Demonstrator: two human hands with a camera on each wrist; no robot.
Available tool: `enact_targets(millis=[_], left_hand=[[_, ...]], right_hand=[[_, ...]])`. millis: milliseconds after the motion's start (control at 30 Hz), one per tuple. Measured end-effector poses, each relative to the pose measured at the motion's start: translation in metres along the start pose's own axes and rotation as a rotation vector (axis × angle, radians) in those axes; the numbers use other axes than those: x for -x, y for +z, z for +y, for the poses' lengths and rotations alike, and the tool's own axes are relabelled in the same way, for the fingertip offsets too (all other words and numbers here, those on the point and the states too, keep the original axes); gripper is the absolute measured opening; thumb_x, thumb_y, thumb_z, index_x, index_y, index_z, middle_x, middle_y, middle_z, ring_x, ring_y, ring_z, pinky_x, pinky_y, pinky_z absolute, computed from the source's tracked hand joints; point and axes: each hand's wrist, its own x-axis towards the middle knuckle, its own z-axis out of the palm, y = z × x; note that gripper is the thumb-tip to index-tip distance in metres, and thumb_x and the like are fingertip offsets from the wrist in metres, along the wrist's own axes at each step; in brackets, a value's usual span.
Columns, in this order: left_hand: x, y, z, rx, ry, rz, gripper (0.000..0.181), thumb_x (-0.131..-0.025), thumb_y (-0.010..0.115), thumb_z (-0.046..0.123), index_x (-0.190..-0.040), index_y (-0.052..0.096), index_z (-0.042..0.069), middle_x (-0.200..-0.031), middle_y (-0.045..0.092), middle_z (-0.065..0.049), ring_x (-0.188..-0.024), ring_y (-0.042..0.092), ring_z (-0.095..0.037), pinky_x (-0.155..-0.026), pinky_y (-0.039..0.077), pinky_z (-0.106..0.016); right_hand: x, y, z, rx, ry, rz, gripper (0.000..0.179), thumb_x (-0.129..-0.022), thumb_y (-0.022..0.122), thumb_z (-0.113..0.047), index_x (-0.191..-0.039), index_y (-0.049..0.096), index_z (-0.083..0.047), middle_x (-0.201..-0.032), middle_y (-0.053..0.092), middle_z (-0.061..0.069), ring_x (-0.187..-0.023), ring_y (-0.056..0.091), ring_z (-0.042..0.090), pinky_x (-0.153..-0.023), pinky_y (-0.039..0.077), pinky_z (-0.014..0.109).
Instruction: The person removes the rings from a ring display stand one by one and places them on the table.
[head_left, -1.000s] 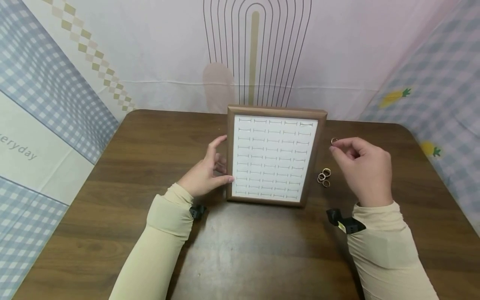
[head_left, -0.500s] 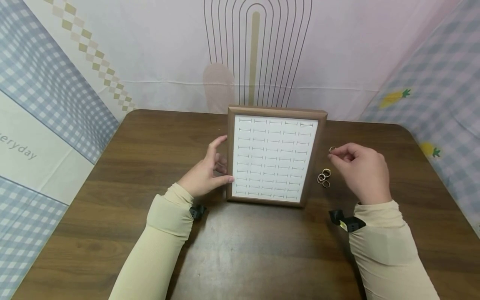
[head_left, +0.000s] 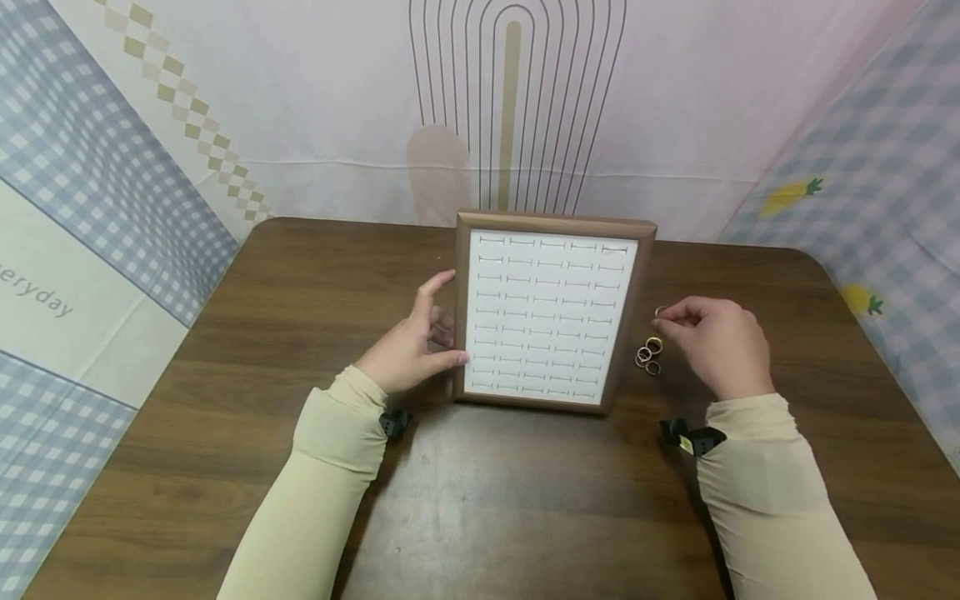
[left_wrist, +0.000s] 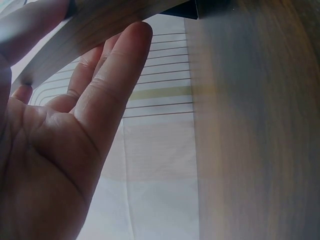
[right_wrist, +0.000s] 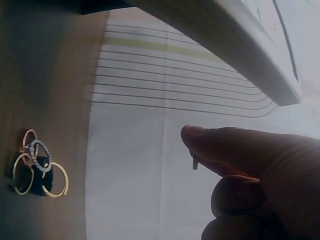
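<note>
A ring display board [head_left: 542, 312] in a brown wooden frame stands upright on the table, its white face lined with rows of slits. My left hand [head_left: 411, 337] holds the frame's left edge, thumb at the front; in the left wrist view the other fingers [left_wrist: 112, 85] reach along its side and behind. My right hand [head_left: 716, 337] pinches a small ring [head_left: 659, 312] between thumb and forefinger, to the right of the board. Only a bit of that ring [right_wrist: 195, 162] shows in the right wrist view. Just below lie several rings [head_left: 643, 357] in a loose cluster.
The brown wood-grain table [head_left: 480, 500] extends around both arms. A white patterned cloth [head_left: 337, 108] hangs behind its far edge, with checked cloth [head_left: 885, 150] at the sides. Among the loose rings, gold, rose and stone-set ones [right_wrist: 42, 155] show.
My right hand has moved down and slightly left with the ring, closer to the loose rings. The left hand and the board have stayed in place.
</note>
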Motion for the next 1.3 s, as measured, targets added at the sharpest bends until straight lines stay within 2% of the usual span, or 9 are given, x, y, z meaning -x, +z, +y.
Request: enact_targets(millis=[333,600,1100,1300], left_hand=[[0.0,0.0,0.001,-0.006,-0.001,0.007,0.103,-0.078,0.076,0.015,-0.143,-0.001,0.037,-0.096,0.057,-0.01,-0.084,0.062,-0.021,-0.078,0.053,-0.041],[-0.001,0.0,0.001,-0.015,0.006,0.006,0.104,-0.078,0.076,0.013,-0.143,-0.002,0.037,-0.094,0.057,-0.008,-0.083,0.062,-0.019,-0.078,0.053,-0.038],[0.0,0.0,0.001,-0.009,0.005,0.01,0.103,-0.078,0.076,0.016,-0.143,-0.001,0.037,-0.096,0.056,-0.009,-0.084,0.062,-0.021,-0.079,0.052,-0.042],[0.0,0.0,0.0,-0.006,0.004,0.006,0.102,-0.078,0.076,0.017,-0.143,-0.001,0.038,-0.097,0.057,-0.009,-0.084,0.062,-0.021,-0.078,0.052,-0.041]], right_hand=[[-0.003,0.008,0.01,0.004,0.032,-0.073,0.023,-0.085,0.066,-0.036,-0.088,0.07,-0.013,-0.083,0.068,0.007,-0.066,0.053,0.022,-0.052,0.034,0.032],[-0.006,0.011,0.015,0.026,0.035,-0.132,0.027,-0.086,0.064,-0.039,-0.09,0.071,-0.013,-0.088,0.069,0.009,-0.07,0.057,0.022,-0.052,0.036,0.032],[-0.01,0.023,0.024,0.084,0.05,-0.21,0.018,-0.085,0.065,-0.033,-0.087,0.073,-0.016,-0.085,0.068,0.005,-0.076,0.058,0.025,-0.053,0.037,0.034],[-0.01,0.026,0.027,0.088,0.065,-0.272,0.018,-0.085,0.065,-0.032,-0.087,0.072,-0.015,-0.083,0.067,0.004,-0.075,0.055,0.025,-0.055,0.036,0.034]])
